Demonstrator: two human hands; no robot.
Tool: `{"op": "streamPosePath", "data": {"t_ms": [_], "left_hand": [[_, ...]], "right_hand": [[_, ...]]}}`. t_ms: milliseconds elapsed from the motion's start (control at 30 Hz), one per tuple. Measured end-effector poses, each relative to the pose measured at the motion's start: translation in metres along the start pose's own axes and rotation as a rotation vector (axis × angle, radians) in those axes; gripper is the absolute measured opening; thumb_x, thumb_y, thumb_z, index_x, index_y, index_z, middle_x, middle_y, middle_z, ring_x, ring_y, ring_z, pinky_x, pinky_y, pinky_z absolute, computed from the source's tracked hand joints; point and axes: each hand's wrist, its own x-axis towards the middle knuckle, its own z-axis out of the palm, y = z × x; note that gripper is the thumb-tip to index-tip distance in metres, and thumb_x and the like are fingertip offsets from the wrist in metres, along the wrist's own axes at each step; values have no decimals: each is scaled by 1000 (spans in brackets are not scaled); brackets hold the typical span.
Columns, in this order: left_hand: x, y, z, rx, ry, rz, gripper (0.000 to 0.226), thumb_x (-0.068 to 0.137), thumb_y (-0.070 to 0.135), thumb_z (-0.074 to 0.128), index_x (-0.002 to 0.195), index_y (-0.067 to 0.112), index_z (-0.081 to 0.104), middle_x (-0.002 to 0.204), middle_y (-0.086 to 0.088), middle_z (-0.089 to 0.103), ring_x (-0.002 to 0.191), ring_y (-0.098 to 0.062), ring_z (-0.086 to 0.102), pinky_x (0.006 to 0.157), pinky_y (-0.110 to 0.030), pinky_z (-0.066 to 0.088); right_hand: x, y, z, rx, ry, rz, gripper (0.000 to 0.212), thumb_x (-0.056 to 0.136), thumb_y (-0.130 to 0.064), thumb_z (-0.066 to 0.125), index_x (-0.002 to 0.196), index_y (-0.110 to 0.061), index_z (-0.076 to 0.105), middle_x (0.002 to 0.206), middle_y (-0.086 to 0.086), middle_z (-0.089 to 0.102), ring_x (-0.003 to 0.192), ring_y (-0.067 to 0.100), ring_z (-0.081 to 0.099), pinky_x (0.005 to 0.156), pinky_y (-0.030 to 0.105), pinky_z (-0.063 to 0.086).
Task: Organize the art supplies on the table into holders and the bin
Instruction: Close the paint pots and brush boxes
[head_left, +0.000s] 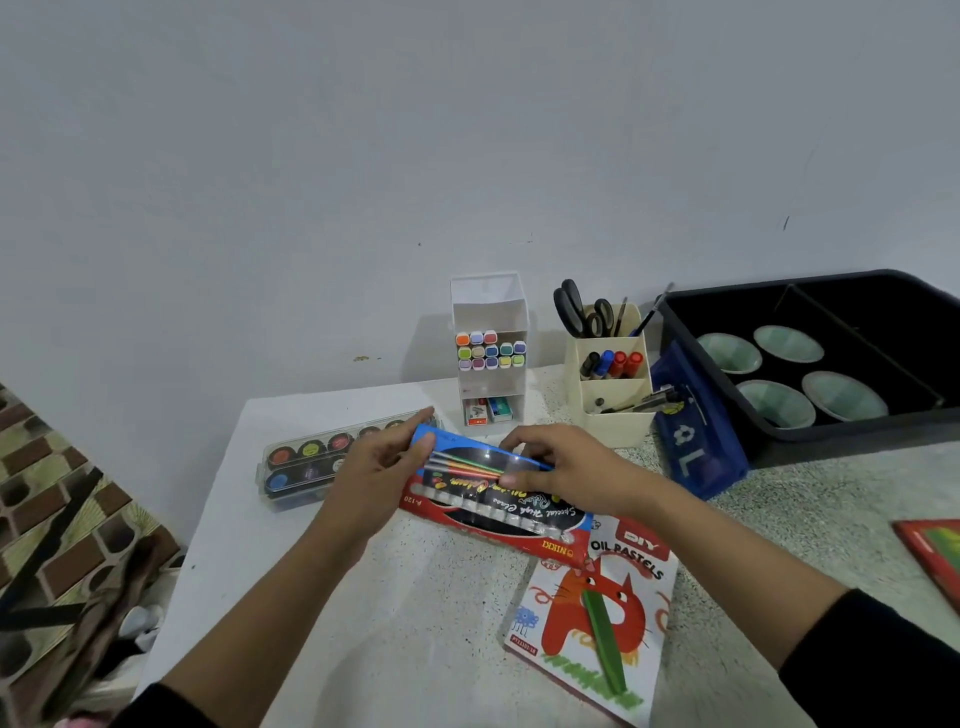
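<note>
A blue pack of paint brushes (470, 457) is held just above a red box of oil colour tubes (498, 519) in the middle of the table. My left hand (382, 467) pinches the pack's left end. My right hand (563, 467) grips its right end. An oil pastels box (597, 608) with a red cat lies in front of them. A clear case of paint pots (306, 460) sits to the left. Behind stand a white marker holder (491, 353) and a cream pen holder (610, 374) with scissors and markers. A black bin (821, 358) is at the back right.
A blue pouch (693, 441) leans against the bin's front. Several pale green bowls (789, 374) lie inside the bin. A red item (935, 556) shows at the right edge. The table's left edge drops to a patterned floor (67, 493). A white wall stands behind.
</note>
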Motion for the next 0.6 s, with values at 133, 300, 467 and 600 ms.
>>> {"op": "streamPosePath", "data": {"t_ms": [133, 300, 467, 600], "left_hand": [[0, -4, 9, -35, 101, -33, 16, 98, 26, 57, 103, 28, 72, 100, 4, 75, 73, -13, 74, 60, -23, 59], [-1, -14, 16, -55, 80, -115, 18, 97, 25, 62, 109, 19, 74, 96, -1, 77, 83, -24, 76, 66, -35, 61], [0, -15, 28, 93, -28, -133, 14, 98, 25, 59, 103, 15, 68, 94, 2, 77, 81, -19, 76, 66, -33, 61], [-1, -18, 38, 7, -25, -124, 17, 97, 29, 61, 108, 20, 71, 99, -1, 77, 86, -24, 76, 75, -44, 62]], "right_hand": [[-3, 0, 8, -52, 29, 13, 25, 93, -43, 68, 112, -28, 65, 97, -9, 72, 86, 10, 69, 81, 40, 58], [-12, -2, 4, -242, 92, 49, 34, 95, -57, 55, 115, -32, 67, 99, -6, 72, 85, 9, 67, 77, 37, 58], [-23, 9, -5, -339, 75, 52, 35, 94, -60, 54, 109, -31, 68, 96, -8, 73, 83, 8, 66, 73, 38, 58], [-26, 14, -10, -161, 15, 99, 20, 95, -39, 65, 110, -25, 70, 100, -6, 70, 92, 11, 64, 88, 41, 55]]}}
